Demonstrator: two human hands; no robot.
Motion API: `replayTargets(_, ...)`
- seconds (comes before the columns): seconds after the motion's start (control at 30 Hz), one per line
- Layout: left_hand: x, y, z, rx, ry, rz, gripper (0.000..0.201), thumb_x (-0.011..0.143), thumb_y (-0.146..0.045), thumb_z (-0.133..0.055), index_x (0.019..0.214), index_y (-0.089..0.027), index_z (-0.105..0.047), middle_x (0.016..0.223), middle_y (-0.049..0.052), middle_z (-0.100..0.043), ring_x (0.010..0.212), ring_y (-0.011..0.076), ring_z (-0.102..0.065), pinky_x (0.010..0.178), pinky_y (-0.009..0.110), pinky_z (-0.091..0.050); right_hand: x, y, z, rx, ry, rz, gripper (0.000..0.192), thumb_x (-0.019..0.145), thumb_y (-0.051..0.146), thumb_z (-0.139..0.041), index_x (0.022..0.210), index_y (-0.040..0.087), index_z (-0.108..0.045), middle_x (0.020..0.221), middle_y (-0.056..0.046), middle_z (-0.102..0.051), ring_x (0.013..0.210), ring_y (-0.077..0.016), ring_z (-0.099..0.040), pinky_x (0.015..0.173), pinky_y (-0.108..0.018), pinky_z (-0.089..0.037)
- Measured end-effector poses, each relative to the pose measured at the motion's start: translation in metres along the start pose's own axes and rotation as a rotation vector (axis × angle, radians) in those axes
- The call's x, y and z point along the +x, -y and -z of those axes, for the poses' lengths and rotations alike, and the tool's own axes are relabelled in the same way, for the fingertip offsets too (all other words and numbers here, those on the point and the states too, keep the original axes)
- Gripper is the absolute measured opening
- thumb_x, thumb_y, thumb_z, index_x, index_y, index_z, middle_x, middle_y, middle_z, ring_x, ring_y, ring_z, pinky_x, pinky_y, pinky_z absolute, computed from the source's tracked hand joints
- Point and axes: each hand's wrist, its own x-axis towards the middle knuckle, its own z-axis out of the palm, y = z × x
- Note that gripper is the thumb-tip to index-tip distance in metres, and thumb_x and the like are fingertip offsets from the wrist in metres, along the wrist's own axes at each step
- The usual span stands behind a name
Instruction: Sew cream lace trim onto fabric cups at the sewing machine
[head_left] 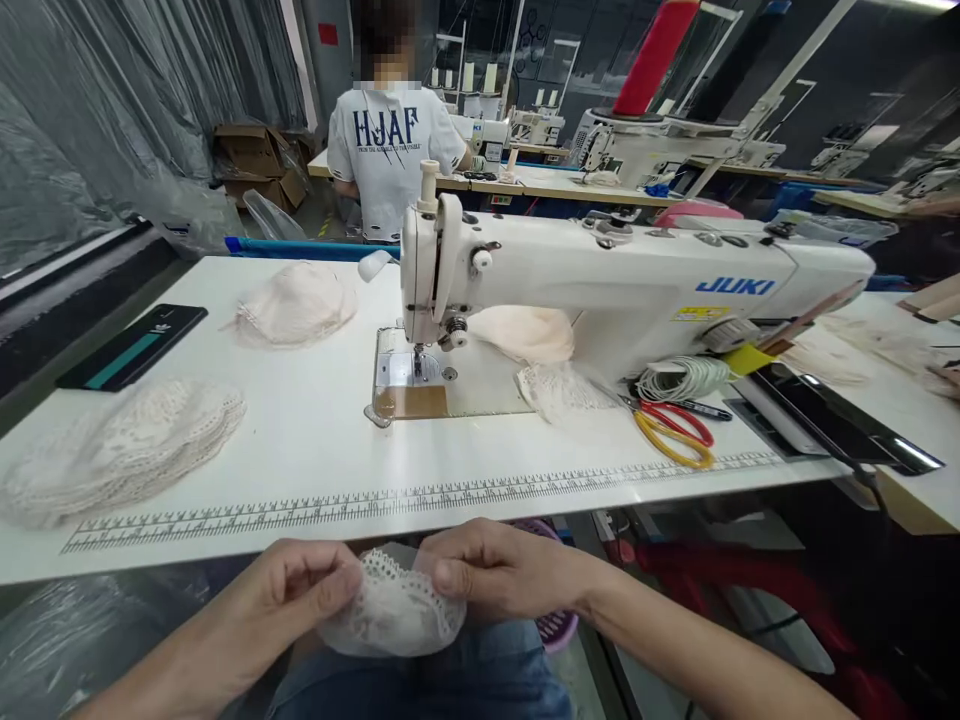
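1. We pinch a small white lace-edged fabric cup (394,610) between our left hand (300,590) and right hand (495,572), low over our lap, below the table edge.
2. Held only at its rim, it could slip or crease — the lace looks limp.
3. The long white worktable (300,440) carries a white JUKI sewing machine (600,280), stacked lace pieces (120,450) and red-and-yellow scissors (675,430) — another person sews behind

Both hands pinch a white lace piece (394,605) between their fingers, left hand (300,590) and right hand (495,570) on either edge. Beyond the fingertips stands the sewing machine (600,285).
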Motion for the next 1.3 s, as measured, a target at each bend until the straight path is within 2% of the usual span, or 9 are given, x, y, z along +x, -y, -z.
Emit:
replayTargets(0.1,0.001,0.009,-0.007,0.011,-0.004,0.012,0.032,0.073,-0.047,-0.067,0.077,-0.015,-0.069,0.073,0.002,-0.064,0.072,0.0169,-0.053,0.066,0.023,-0.041,-0.009,-0.014,-0.016,0.1,-0.022,-0.031,0.045,0.076,0.058,-0.058,0.079,0.013,-0.056,0.067,0.002,-0.047,0.062,-0.0084,-0.042,0.056,-0.02,-0.035)
replayTargets(0.2,0.002,0.017,-0.014,0.018,-0.034,0.032,0.03,0.073,-0.045,-0.067,0.081,-0.016,-0.069,0.072,0.002,-0.065,0.072,0.0166,-0.054,0.066,0.023,-0.04,-0.016,-0.028,-0.03,0.106,-0.117,-0.075,0.045,0.061,0.049,-0.076,0.083,0.014,-0.058,0.069,0.003,-0.051,0.065,-0.0096,-0.046,0.056,-0.019,-0.035)
replayTargets(0.4,-0.001,0.031,-0.022,0.035,-0.095,0.021,0.033,0.076,-0.049,-0.063,0.079,-0.016,-0.065,0.072,0.001,-0.063,0.066,0.0137,-0.051,0.061,0.022,-0.038,-0.02,-0.038,-0.042,0.091,-0.27,-0.054,0.034,0.07,0.045,-0.071,0.074,0.013,-0.06,0.064,0.003,-0.05,0.06,-0.0082,-0.044,0.052,-0.018,-0.033)
replayTargets(0.53,-0.002,0.038,-0.023,0.042,-0.111,0.027,0.028,0.07,-0.042,-0.072,0.077,-0.017,-0.063,0.072,0.0,-0.062,0.069,0.0138,-0.052,0.064,0.022,-0.039,-0.024,-0.04,-0.039,0.157,-0.216,-0.083,0.035,0.07,0.045,-0.07,0.07,0.011,-0.062,0.061,0.003,-0.052,0.057,-0.0072,-0.044,0.051,-0.017,-0.034)
replayTargets(0.7,-0.001,0.039,-0.027,0.017,-0.01,0.063,0.036,0.063,-0.036,-0.076,0.091,-0.017,-0.064,0.086,0.003,-0.066,0.08,0.0177,-0.056,0.071,0.024,-0.041,-0.025,-0.048,-0.037,0.29,-0.152,-0.09,0.035,0.071,0.045,-0.069,0.07,0.01,-0.065,0.063,0.0,-0.056,0.057,-0.0079,-0.047,0.054,-0.019,-0.037)
replayTargets(0.87,-0.001,0.043,-0.03,0.043,0.042,0.091,0.031,0.061,-0.035,-0.077,0.082,-0.015,-0.065,0.078,0.001,-0.06,0.077,0.0176,-0.053,0.068,0.023,-0.038,-0.024,-0.057,-0.038,0.383,-0.12,-0.084,0.035,0.068,0.046,-0.071,0.071,0.012,-0.066,0.068,0.0,-0.056,0.063,-0.01,-0.05,0.062,-0.023,-0.039)
replayTargets(1.03,-0.003,0.045,-0.031,0.057,0.058,-0.01,0.03,0.06,-0.039,-0.077,0.073,-0.014,-0.066,0.075,-0.001,-0.053,0.071,0.0148,-0.047,0.063,0.022,-0.034,-0.021,-0.062,-0.037,0.339,-0.092,-0.111,0.034,0.072,0.045,-0.069,0.071,0.011,-0.065,0.068,0.0,-0.054,0.064,-0.01,-0.047,0.06,-0.022,-0.035)
replayTargets(1.17,-0.002,0.05,-0.03,0.004,0.052,-0.016,0.032,0.064,-0.043,-0.075,0.079,-0.015,-0.069,0.082,0.002,-0.061,0.082,0.0193,-0.052,0.073,0.024,-0.036,-0.017,-0.063,-0.036,0.346,-0.081,-0.134,0.035,0.073,0.045,-0.068,0.068,0.011,-0.063,0.068,0.0,-0.053,0.065,-0.0106,-0.047,0.061,-0.023,-0.035)
replayTargets(1.3,0.0,0.056,-0.029,-0.044,0.04,0.038,0.038,0.075,-0.051,-0.063,0.084,-0.014,-0.067,0.073,0.0,-0.061,0.072,0.0158,-0.05,0.065,0.022,-0.033,-0.014,-0.064,-0.034,0.336,-0.078,-0.146,0.033,0.072,0.044,-0.069,0.069,0.012,-0.063,0.068,0.0,-0.053,0.066,-0.011,-0.047,0.061,-0.023,-0.035)
